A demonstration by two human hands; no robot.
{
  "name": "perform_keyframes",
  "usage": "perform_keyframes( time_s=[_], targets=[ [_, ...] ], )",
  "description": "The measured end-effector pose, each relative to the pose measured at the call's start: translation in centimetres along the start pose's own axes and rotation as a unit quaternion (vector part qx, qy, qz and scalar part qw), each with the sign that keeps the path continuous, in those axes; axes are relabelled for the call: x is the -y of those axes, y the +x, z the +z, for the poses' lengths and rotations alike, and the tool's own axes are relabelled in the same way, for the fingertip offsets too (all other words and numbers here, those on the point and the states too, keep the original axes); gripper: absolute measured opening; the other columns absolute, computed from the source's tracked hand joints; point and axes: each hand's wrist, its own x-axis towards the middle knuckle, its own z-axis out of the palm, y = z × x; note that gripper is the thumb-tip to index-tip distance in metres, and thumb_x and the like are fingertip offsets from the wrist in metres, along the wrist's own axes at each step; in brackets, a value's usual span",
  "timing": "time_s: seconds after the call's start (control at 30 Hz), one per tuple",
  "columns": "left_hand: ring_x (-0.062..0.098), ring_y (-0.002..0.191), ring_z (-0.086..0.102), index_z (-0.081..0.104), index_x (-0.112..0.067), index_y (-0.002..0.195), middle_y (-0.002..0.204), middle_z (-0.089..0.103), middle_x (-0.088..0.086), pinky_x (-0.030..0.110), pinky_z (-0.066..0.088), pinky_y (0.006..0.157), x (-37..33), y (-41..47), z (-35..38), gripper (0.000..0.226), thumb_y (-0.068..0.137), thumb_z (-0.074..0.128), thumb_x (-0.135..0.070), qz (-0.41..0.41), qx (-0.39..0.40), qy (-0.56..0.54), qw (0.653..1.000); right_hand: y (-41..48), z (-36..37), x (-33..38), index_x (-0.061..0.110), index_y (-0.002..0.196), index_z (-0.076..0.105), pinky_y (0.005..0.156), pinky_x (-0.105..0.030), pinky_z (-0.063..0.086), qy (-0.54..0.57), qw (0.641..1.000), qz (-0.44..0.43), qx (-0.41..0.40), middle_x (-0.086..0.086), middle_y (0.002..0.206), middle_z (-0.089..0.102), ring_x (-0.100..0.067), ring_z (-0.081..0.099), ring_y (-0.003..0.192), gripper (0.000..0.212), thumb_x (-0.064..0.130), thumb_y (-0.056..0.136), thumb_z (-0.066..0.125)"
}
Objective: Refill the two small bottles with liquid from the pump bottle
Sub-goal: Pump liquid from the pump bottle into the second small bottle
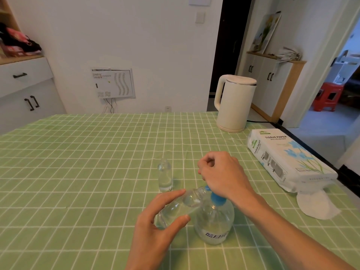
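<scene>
Head view, left to right: a standing small bottle (165,177) waits upright on the green checked tablecloth (78,172), at about 11 o'clock from the pump bottle (214,225) and apart from it. The left hand (155,227) wraps thumb and fingers round a tilted small bottle (181,208), whose mouth leans toward the blue pump head (217,199). The right hand (222,176) lies over that pump head with its fingers curled; I cannot tell whether they grip anything. A white kettle (235,104) and a tissue paper pack (286,158) sit at 1 to 2 o'clock. The nozzle tip is hidden, so its alignment with the mouth is unclear. A hard press with the mouth off-line would likely squirt liquid onto the cloth, and the steep tilt may let it run back out.
</scene>
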Motion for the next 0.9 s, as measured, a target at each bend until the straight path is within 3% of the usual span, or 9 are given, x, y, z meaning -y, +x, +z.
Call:
perform_keyframes(
  time_s=[0.27, 0.73, 0.9],
  targets=[
    [0.010, 0.121, 0.070, 0.074, -0.042, 0.118, 0.122, 0.077, -0.014, 0.014, 0.049, 0.102, 0.34, 0.07, 0.06, 0.051, 0.075, 0.086, -0.016, 0.002, 0.004, 0.002, 1.000, -0.11, 0.61, -0.63, 0.017, 0.090, 0.079, 0.085, -0.053, 0.067, 0.027, 0.999, 0.027, 0.013, -0.003, 0.085, 0.083, -0.029, 0.080, 0.085, 0.028, 0.027, 0.106, 0.057],
    [0.008, 0.122, 0.069, 0.074, -0.046, 0.118, 0.124, 0.077, -0.015, 0.011, 0.047, 0.102, 0.49, -0.09, -0.17, 0.053, 0.076, 0.085, -0.017, 0.009, 0.008, 0.014, 1.000, 0.00, 0.04, -0.29, 0.023, 0.086, 0.075, 0.080, -0.050, 0.067, 0.006, 1.000, 0.011, -0.001, 0.004, 0.079, 0.081, -0.021, 0.079, 0.081, 0.028, 0.033, 0.105, 0.057],
    [0.009, 0.122, 0.069, 0.074, -0.045, 0.119, 0.124, 0.077, -0.014, 0.012, 0.047, 0.102, 0.69, -0.03, -0.14, 0.052, 0.076, 0.085, -0.017, 0.009, 0.009, 0.013, 1.000, 0.06, 0.22, -0.48, 0.019, 0.089, 0.078, 0.082, -0.052, 0.067, 0.017, 1.000, 0.018, 0.002, 0.001, 0.082, 0.082, -0.025, 0.080, 0.082, 0.028, 0.031, 0.105, 0.058]
  ],
)
